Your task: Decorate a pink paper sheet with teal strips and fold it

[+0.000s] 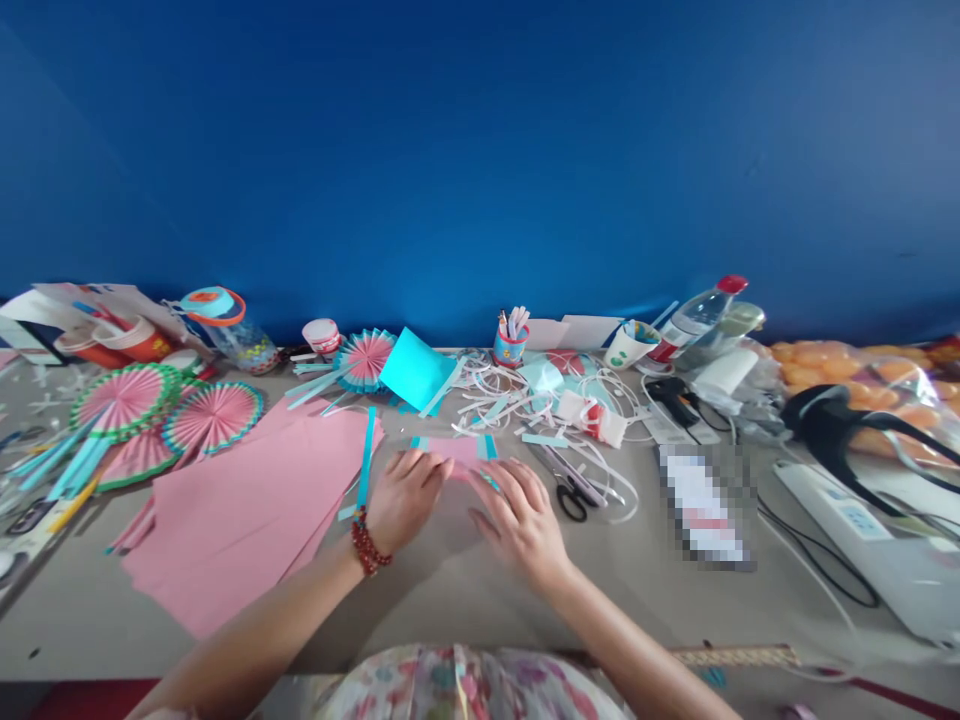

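Note:
A small piece of pink paper [454, 447] with blue bands at its ends lies in front of me on the table. My left hand [409, 497], with a red bead bracelet at the wrist, is closed on its near left edge. The fingers of my right hand [525, 515] pinch its near right edge, where a pink fold shows between the hands. Part of the paper is hidden under my fingers. Left of my left hand lies a narrow blue paper strip [367, 455]. Black-handled scissors [574, 497] rest to the right of my right hand.
Large pink sheets [247, 520] spread at the left, beside round pleated paper fans [214, 417]. Behind my hands are a bright blue sheet [418, 368], tangled paper strips [487, 395] and a pen cup [511, 345]. A bottle [694, 320] stands at the back right.

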The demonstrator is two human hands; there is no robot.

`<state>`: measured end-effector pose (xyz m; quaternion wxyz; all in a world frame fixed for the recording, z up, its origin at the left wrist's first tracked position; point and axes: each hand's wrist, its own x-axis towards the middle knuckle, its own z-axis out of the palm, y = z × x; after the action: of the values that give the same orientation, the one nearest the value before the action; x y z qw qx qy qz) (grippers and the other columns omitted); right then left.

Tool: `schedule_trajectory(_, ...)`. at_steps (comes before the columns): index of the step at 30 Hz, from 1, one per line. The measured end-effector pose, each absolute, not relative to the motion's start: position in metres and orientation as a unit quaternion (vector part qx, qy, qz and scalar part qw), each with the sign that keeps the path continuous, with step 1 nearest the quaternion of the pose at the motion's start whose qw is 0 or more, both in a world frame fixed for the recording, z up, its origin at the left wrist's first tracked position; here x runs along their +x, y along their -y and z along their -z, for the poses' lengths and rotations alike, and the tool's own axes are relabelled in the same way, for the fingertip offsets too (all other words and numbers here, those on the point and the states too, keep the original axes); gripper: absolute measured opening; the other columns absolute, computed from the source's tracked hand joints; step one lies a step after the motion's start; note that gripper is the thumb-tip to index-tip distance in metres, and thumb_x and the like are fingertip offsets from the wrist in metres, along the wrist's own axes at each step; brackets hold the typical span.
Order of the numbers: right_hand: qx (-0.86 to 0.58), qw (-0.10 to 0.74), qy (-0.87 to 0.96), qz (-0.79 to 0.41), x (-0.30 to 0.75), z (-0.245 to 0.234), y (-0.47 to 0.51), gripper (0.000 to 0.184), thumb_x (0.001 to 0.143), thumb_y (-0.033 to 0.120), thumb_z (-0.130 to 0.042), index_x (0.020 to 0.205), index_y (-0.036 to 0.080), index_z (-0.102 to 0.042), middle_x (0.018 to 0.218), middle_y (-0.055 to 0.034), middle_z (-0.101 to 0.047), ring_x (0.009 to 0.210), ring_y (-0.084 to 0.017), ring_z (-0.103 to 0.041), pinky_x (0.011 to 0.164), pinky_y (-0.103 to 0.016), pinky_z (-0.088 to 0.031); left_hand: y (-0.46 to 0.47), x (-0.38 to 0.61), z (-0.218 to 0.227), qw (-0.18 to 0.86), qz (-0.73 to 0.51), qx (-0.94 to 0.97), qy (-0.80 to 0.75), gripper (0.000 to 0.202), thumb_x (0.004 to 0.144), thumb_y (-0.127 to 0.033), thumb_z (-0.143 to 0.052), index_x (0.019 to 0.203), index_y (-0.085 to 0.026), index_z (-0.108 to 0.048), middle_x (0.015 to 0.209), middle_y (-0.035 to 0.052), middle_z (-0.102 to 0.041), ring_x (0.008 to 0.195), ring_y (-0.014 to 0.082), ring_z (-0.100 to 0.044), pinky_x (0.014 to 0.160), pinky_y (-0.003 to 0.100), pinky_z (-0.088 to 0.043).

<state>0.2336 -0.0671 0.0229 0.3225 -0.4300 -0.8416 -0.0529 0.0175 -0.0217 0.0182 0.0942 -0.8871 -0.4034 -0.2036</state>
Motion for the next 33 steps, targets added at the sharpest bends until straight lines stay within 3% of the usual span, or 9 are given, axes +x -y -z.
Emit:
schedule_trajectory(2, -0.443, 0.277, 0.851, 0.059, 0.232, -0.018, 0.057, 0.037, 0.092, 0.02, -0.056, 0.128, 0.017, -0.055, 0.127, -0.0101, -0.062, 0.118, -0.026, -0.051, 0.106, -0.044, -0.035, 0.027, 0.023, -0.01, 0.078, 0.189, -0.897, 0.393, 0.022, 0.097, -0.018, -0.047, 0.113, -0.02, -0.063, 0.1, 0.0069, -0.065, 0.092, 0.022, -0.057, 0.076, 0.036, -0.041)
schedule_trajectory(5, -0.438, 0.211, 0.873, 0.046, 0.234, -0.008, 0.046, 0.015, 0.094, 0.019, -0.053, 0.104, 0.018, -0.064, 0.106, -0.0069, -0.069, 0.098, -0.022, -0.056, 0.09, -0.037, -0.041, 0.032, 0.023, -0.005, 0.043, 0.171, -0.909, 0.378, 0.022, 0.099, -0.017, -0.043, 0.109, -0.019, -0.063, 0.098, 0.0068, -0.064, 0.092, 0.0215, -0.056, 0.077, 0.036, -0.042)
schedule_trajectory(8, -0.426, 0.167, 0.888, 0.041, 0.243, 0.0, 0.041, 0.012, 0.095, 0.019, -0.054, 0.09, 0.019, -0.065, 0.093, -0.0053, -0.069, 0.088, -0.02, -0.056, 0.08, -0.034, -0.04, 0.035, 0.014, -0.002, 0.012, 0.151, -0.911, 0.383, 0.02, 0.098, -0.016, -0.043, 0.1, -0.018, -0.063, 0.096, 0.0067, -0.063, 0.091, 0.0215, -0.055, 0.079, 0.037, -0.043)
schedule_trajectory(11, -0.422, 0.142, 0.895, 0.024, 0.251, 0.003, 0.041, 0.012, 0.094, 0.02, -0.054, 0.089, 0.019, -0.065, 0.091, -0.0055, -0.067, 0.086, -0.019, -0.055, 0.077, -0.032, -0.038, 0.037, 0.006, 0.002, -0.012, 0.146, -0.906, 0.397, 0.018, 0.097, -0.015, -0.044, 0.09, -0.018, -0.061, 0.095, 0.0062, -0.062, 0.09, 0.0215, -0.055, 0.08, 0.036, -0.044)
schedule_trajectory(16, -0.423, 0.143, 0.895, 0.005, 0.243, 0.0, 0.044, 0.017, 0.098, 0.024, -0.049, 0.097, 0.019, -0.065, 0.092, -0.0059, -0.066, 0.089, -0.019, -0.054, 0.079, -0.031, -0.037, 0.037, 0.009, 0.005, -0.058, 0.148, -0.903, 0.4, 0.02, 0.097, -0.014, -0.042, 0.088, -0.018, -0.059, 0.091, 0.0059, -0.061, 0.09, 0.0219, -0.054, 0.081, 0.036, -0.044)
schedule_trajectory(21, -0.428, 0.091, 0.899, 0.007, 0.229, -0.005, 0.043, 0.015, 0.097, 0.026, -0.052, 0.092, 0.019, -0.064, 0.088, -0.0048, -0.065, 0.086, -0.02, -0.055, 0.073, -0.032, -0.036, 0.032, 0.013, 0.005, -0.117, 0.158, -0.892, 0.407, 0.02, 0.098, -0.018, -0.043, 0.089, -0.018, -0.061, 0.088, 0.0056, -0.061, 0.088, 0.0205, -0.056, 0.079, 0.034, -0.045)
schedule_trajectory(27, -0.463, 0.046, 0.883, -0.062, 0.228, -0.011, 0.03, 0.023, 0.101, 0.029, -0.043, 0.099, 0.021, -0.064, 0.097, -0.0054, -0.066, 0.091, -0.019, -0.058, 0.075, -0.028, -0.039, 0.018, 0.004, 0.001, -0.201, 0.176, -0.854, 0.447, 0.015, 0.096, -0.025, -0.052, 0.091, -0.02, -0.065, 0.09, 0.0029, -0.066, 0.083, 0.0161, -0.062, 0.076, 0.027, -0.047)
schedule_trajectory(33, -0.499, 0.026, 0.854, -0.146, 0.228, -0.018, 0.016, 0.023, 0.1, 0.034, -0.046, 0.1, 0.018, -0.062, 0.096, -0.0077, -0.068, 0.091, -0.019, -0.06, 0.07, -0.027, -0.036, 0.005, 0.003, -0.006, -0.262, 0.173, -0.828, 0.464, 0.014, 0.091, -0.023, -0.055, 0.084, -0.02, -0.066, 0.089, 0.0012, -0.067, 0.077, 0.0136, -0.063, 0.069, 0.024, -0.045)
